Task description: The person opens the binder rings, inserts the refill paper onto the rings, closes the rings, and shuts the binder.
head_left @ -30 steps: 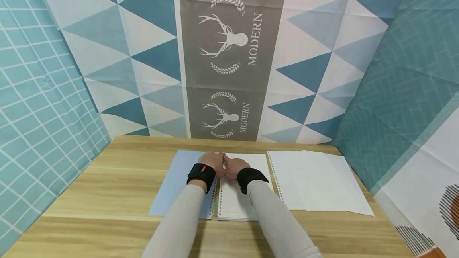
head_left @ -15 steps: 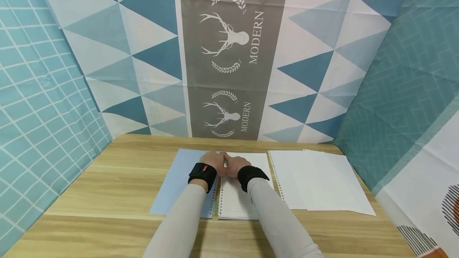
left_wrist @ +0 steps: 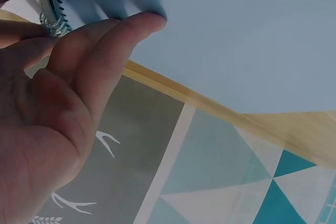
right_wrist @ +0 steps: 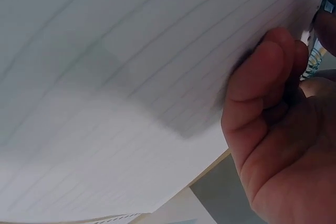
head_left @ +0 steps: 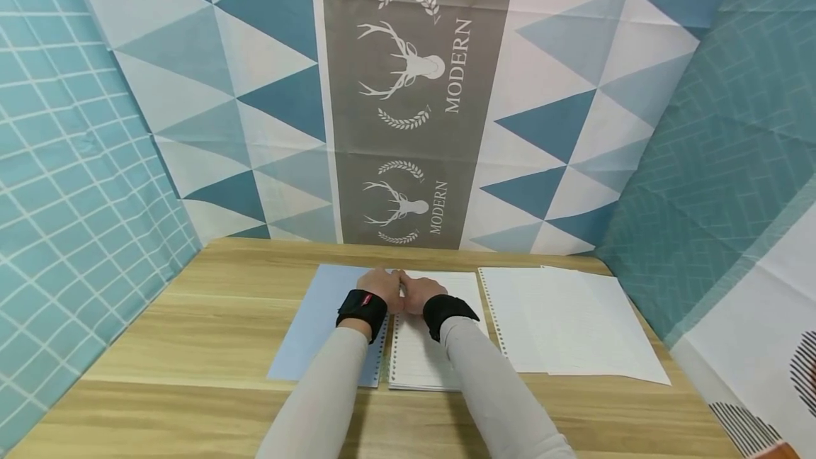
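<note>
A light blue notebook cover (head_left: 296, 335) with punched holes lies left of a stack of white lined paper (head_left: 423, 363). Their hole edges face each other. At the far end of this gap my left hand (head_left: 380, 287) and right hand (head_left: 417, 293) meet. In the left wrist view, a clear bluish binding coil (left_wrist: 55, 24) runs through the holes, with fingers around it. The outer fingers (left_wrist: 118, 51) of the left hand lie on the blue cover. Curled fingers (right_wrist: 252, 85) of the right hand rest on the lined paper, beside the coil (right_wrist: 313, 64). Parts of both grips are hidden.
To the right lie a hole-punched white sheet (head_left: 510, 331) and more overlapping white sheets (head_left: 593, 324). The wooden table (head_left: 159, 353) ends at a patterned cloth wall (head_left: 274, 112) at the back. An orange-brown object (head_left: 774, 452) shows at the lower right corner.
The head view shifts very slightly. Both hands stay together at the far end of the gap, with the papers in the same places.
</note>
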`<move>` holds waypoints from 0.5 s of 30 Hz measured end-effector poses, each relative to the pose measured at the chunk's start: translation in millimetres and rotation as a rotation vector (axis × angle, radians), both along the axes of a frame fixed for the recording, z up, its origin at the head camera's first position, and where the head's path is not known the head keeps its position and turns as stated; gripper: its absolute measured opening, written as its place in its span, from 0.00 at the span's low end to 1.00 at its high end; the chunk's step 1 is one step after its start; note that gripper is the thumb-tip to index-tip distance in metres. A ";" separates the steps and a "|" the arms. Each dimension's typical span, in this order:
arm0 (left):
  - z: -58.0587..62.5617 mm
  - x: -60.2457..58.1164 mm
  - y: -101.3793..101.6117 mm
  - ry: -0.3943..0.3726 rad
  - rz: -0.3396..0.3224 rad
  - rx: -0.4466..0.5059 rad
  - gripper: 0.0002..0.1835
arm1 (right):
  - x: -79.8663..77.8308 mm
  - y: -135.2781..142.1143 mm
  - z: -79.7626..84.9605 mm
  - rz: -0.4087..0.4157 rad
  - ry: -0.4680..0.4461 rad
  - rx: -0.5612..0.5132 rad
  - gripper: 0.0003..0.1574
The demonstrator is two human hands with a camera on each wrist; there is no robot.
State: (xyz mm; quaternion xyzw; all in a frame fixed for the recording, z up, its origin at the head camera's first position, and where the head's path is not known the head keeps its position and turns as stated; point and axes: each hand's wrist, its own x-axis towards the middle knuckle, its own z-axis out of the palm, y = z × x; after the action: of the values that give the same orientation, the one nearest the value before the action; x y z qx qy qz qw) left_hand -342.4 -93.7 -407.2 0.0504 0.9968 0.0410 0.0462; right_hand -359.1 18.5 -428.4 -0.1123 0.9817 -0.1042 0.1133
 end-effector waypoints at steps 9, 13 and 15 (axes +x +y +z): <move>-2.3 -0.5 -1.5 0.013 -0.028 -0.025 0.35 | -1.9 2.1 -13.6 0.036 0.054 0.005 0.45; -12.5 -3.1 -5.6 0.009 -0.032 -0.049 0.39 | 2.7 2.7 -15.2 0.055 0.057 -0.021 0.45; -19.1 -3.6 -7.5 0.020 -0.039 -0.057 0.40 | 6.9 3.7 -13.7 0.078 0.059 -0.025 0.43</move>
State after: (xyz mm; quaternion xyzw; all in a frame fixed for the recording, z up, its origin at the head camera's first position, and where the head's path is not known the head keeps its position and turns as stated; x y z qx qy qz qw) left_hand -346.0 -101.2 -426.3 0.0689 0.9968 0.0113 0.0386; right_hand -352.2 22.2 -442.1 -0.1551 0.9781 -0.1085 0.0869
